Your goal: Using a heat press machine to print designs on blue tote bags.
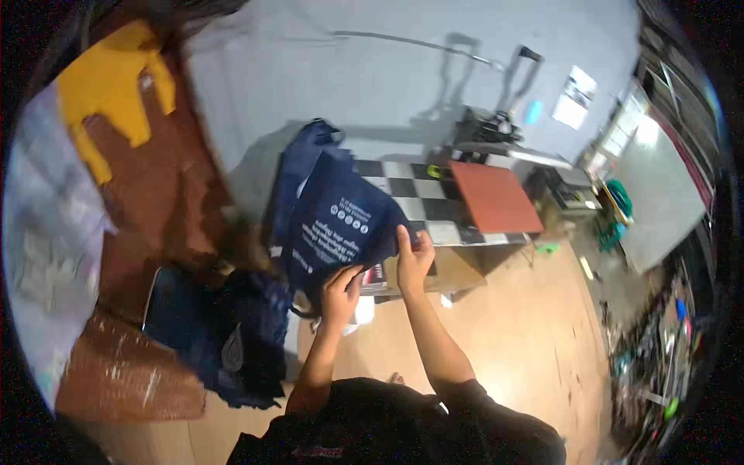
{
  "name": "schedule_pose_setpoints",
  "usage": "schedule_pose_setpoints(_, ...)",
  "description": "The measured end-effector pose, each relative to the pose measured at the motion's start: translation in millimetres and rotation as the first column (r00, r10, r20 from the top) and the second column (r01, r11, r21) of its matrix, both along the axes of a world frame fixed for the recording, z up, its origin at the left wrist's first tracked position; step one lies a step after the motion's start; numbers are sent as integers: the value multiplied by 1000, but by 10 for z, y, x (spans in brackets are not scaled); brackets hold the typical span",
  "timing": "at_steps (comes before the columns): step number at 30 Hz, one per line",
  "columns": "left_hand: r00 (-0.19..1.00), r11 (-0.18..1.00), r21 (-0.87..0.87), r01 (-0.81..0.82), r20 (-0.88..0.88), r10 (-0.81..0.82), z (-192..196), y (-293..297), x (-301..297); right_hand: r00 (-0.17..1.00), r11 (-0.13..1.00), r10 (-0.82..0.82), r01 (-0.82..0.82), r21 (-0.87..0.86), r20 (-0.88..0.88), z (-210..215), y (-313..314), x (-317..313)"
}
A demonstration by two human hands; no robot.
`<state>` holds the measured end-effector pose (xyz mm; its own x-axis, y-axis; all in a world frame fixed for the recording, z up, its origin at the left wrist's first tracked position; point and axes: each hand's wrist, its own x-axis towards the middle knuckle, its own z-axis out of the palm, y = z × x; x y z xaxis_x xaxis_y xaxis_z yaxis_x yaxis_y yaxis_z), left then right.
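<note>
A dark blue cloth bag (329,190) with white print hangs spread out in front of me, its print upside down to my view. My left hand (339,293) is closed on its lower edge. At its right edge, my right hand (415,257) pinches the fabric between thumb and fingers. Just behind it, a crumpled dark blue cloth bundle (316,136) lies at the left end of a black-and-white checkered table (399,186). To my left, a heap of dark blue fabric (244,341) with a pale printed mark rests beside a brown covered seat.
On the table lies a reddish-brown board (496,198), near a yellow tape measure (435,171). A black machine-like device (488,124) stands at the back. Yellow cloth (120,85) drapes over the brown seat (132,387). Cluttered tools and scraps (659,364) cover the far right.
</note>
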<state>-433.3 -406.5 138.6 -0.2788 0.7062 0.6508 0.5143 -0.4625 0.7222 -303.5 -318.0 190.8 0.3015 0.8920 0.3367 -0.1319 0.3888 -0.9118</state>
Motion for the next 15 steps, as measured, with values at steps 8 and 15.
schedule_pose_setpoints(8, 973, 938, -261, 228, 19, -231, -187, 517, 1708, 968, 964, -94, 146, -220, 231, -383, 301, 2077)
schedule_pose_setpoints(15, 941, 898, -319, 303, -47, -334, -302, 1083, 2850, 954, 961, -6, -77, -265, -299, -872, 223, 3686)
